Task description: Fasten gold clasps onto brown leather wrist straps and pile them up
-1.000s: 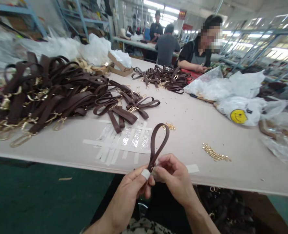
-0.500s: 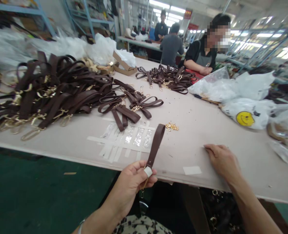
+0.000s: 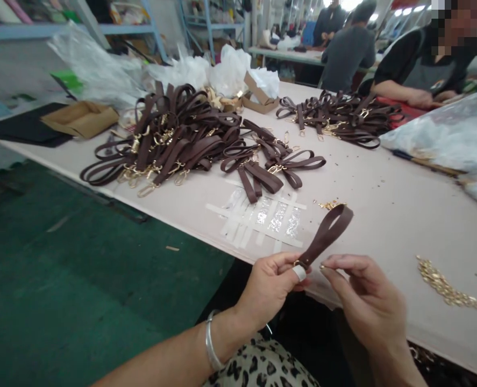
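My left hand, thumb wrapped in white tape, pinches the lower end of a brown leather strap loop that rises up and to the right over the table edge. My right hand is just right of it, fingers pinched on a small gold piece I can barely make out at the fingertips. A line of small gold clasps lies on the table to the right of my right hand. A few more gold pieces lie behind the strap.
A big heap of brown straps with gold clips covers the table's left; a smaller heap lies in front of a seated co-worker. Strips of tape are stuck on the pale table. Plastic bags and a cardboard box stand nearby.
My right hand has come off the table and back beside the left, pinching a small gold piece. The strap is still in my left hand. My view has swung left.
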A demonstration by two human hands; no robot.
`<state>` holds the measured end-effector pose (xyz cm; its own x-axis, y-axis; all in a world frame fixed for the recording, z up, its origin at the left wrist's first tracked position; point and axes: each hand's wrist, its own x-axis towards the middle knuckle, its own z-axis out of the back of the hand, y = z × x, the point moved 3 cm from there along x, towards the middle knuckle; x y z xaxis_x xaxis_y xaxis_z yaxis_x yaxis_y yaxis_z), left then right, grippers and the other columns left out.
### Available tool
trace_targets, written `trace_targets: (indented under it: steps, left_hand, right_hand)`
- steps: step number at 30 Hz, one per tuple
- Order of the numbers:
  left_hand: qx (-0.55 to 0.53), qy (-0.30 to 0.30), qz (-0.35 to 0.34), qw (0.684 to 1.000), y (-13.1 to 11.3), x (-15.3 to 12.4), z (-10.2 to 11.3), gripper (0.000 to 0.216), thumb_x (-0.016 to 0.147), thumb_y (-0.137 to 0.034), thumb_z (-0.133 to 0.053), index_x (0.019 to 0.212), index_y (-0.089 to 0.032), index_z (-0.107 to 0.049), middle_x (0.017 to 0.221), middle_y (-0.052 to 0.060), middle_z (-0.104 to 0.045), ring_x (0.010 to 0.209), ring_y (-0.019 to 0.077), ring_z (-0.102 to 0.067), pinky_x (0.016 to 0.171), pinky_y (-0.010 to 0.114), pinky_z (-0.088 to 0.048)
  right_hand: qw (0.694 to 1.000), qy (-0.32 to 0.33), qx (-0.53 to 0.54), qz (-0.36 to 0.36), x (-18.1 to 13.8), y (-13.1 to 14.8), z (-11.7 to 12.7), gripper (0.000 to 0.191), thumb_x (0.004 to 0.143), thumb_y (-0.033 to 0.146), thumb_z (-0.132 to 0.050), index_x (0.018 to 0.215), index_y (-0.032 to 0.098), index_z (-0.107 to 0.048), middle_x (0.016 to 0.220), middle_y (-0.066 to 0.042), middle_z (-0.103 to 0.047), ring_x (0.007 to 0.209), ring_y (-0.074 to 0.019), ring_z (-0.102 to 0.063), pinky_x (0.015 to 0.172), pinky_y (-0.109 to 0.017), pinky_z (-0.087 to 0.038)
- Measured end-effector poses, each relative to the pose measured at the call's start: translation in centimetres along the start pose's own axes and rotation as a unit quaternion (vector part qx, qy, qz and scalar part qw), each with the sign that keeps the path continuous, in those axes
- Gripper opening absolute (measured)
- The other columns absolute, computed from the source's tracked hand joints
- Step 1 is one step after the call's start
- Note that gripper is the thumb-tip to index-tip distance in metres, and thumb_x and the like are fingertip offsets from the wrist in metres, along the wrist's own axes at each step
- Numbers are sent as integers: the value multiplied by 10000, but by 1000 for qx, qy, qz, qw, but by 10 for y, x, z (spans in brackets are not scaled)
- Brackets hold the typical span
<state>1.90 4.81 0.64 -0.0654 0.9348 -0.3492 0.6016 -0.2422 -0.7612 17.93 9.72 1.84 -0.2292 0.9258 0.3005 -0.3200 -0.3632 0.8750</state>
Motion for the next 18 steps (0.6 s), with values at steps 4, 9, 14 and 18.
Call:
trace_targets:
  steps: [4,9,14,18]
  left_hand:
    - [21,15,-42,999,-7,-3,1,242,807,-127,-680,1020,-162,-790,867,49,-767,751,135,-670,768,250,-544]
    - [138,25,-141,980,-14,-10,7,342,884,-92,-553,1121,-211,-770,991,32,-769,930,185,-683,866,277,-523]
    - [255,29,-217,942,-20,-19,10,387,930,-88,-483,1179,-229,-743,1037,35,-758,942,197,-681,878,293,-508]
    - [300,40,-240,922,-21,-22,12,382,947,-100,-459,1187,-220,-731,1007,56,-747,933,199,-676,876,297,-496]
  right_hand:
    - [999,19,-44,-5,-4,0,-21,129,881,352,-706,972,262,-683,963,-21,-721,902,-195,-681,787,-308,-529]
    - [999,-6,-43,21,-5,2,-23,109,869,320,-732,948,266,-679,951,-5,-723,875,-170,-675,766,-272,-522]
    - [999,-31,-5,31,-10,12,-29,113,845,271,-750,901,247,-655,926,-18,-714,876,-178,-674,758,-271,-536]
    - [997,-53,54,-17,-11,12,-31,169,808,277,-778,889,241,-634,879,-15,-696,815,-166,-675,729,-258,-568]
